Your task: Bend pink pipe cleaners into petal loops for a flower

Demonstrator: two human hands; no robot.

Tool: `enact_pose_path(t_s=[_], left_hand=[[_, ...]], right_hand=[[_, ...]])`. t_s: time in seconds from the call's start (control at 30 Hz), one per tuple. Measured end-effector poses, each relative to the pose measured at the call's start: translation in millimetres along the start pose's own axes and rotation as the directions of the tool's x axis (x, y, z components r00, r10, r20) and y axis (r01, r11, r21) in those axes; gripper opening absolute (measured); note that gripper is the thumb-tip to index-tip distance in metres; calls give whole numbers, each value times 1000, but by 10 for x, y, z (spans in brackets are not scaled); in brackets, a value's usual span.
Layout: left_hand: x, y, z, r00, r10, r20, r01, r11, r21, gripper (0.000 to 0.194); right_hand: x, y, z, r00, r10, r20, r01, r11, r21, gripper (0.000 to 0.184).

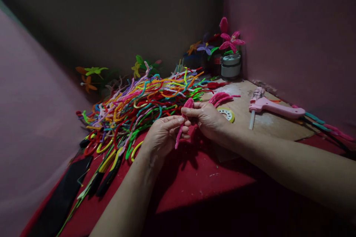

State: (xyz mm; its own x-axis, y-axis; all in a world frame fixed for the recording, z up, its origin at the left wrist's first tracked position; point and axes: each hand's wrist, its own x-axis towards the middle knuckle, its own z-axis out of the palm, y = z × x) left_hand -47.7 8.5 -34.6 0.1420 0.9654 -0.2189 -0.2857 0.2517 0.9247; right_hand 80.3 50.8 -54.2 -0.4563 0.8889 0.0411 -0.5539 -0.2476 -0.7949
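Between my two hands is a pink pipe cleaner petal (pixel 189 104), its looped fuzzy end pointing up and a tail hanging below the fingers. My left hand (pixel 164 133) pinches it low down, near the start of the tail. Higher up, the thumb and fingers of my right hand (pixel 207 118) are closed on the loop. Several more pink pipe cleaner petals (pixel 221 98) lie just beyond my right hand. Partly hidden by that hand is a roll of tape (pixel 227 114) with a yellow rim.
A heap of colourful pipe cleaners (pixel 144 98) spreads behind my left hand. Pliers (pixel 111 170) and scissors (pixel 93 144) lie left on the red table (pixel 200 185). A pink glue gun (pixel 278 107) rests on cardboard (pixel 289 129). Pipe cleaner flowers (pixel 232 40) stand in a jar (pixel 231 67).
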Motion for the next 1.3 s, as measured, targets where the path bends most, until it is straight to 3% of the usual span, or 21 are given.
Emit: enact_pose_path(t_s=[0.1, 0.17, 0.23, 0.3, 0.33, 0.37, 0.43, 0.5, 0.67, 0.9, 1.1, 1.3], left_hand=[[-7, -27, 54, 992, 121, -34, -115, 982, 147, 6], [-14, -69, 97, 964, 248, -93, -202, 915, 350, 8], [-23, -113, 136, 890, 434, -139, -277, 756, 593, 8], [-36, -127, 161, 825, 549, -137, -290, 619, 730, 9], [-44, -118, 167, 830, 541, -135, -283, 617, 735, 9], [-52, -98, 169, 863, 489, -129, -269, 659, 703, 11], [-68, -42, 160, 946, 311, -88, -208, 794, 571, 15], [-77, 9, 140, 979, 199, -42, -158, 876, 455, 19], [-60, 31, 102, 971, 232, -65, -185, 892, 412, 17], [-72, 38, 142, 967, 241, -88, -186, 896, 404, 18], [-86, 41, 166, 953, 294, -74, -235, 870, 433, 18], [-69, 13, 147, 977, 183, -112, -127, 913, 387, 19]], right_hand=[[-26, -14, 8, 1000, -7, -6, 6, 998, -55, 20], [-37, -24, 13, 997, -54, -46, 49, 993, -106, 20], [-37, -35, 14, 989, -110, -103, 93, 983, -158, 20], [-30, -43, 11, 981, -139, -133, 111, 975, -195, 20], [-25, -43, 7, 981, -141, -129, 114, 973, -200, 19], [-22, -41, 3, 984, -136, -119, 111, 974, -196, 19], [-18, -27, -5, 992, -102, -80, 88, 982, -168, 19], [-19, -3, -14, 998, -56, -31, 51, 989, -142, 20], [-18, 12, -19, 998, -48, 41, 54, 989, -138, 21], [-5, -91, -1, 980, -181, -83, 161, 966, -202, 16], [-3, -87, -19, 974, -223, -34, 204, 935, -292, 16], [-50, -110, 0, 944, -331, 3, 292, 829, -477, 9]])
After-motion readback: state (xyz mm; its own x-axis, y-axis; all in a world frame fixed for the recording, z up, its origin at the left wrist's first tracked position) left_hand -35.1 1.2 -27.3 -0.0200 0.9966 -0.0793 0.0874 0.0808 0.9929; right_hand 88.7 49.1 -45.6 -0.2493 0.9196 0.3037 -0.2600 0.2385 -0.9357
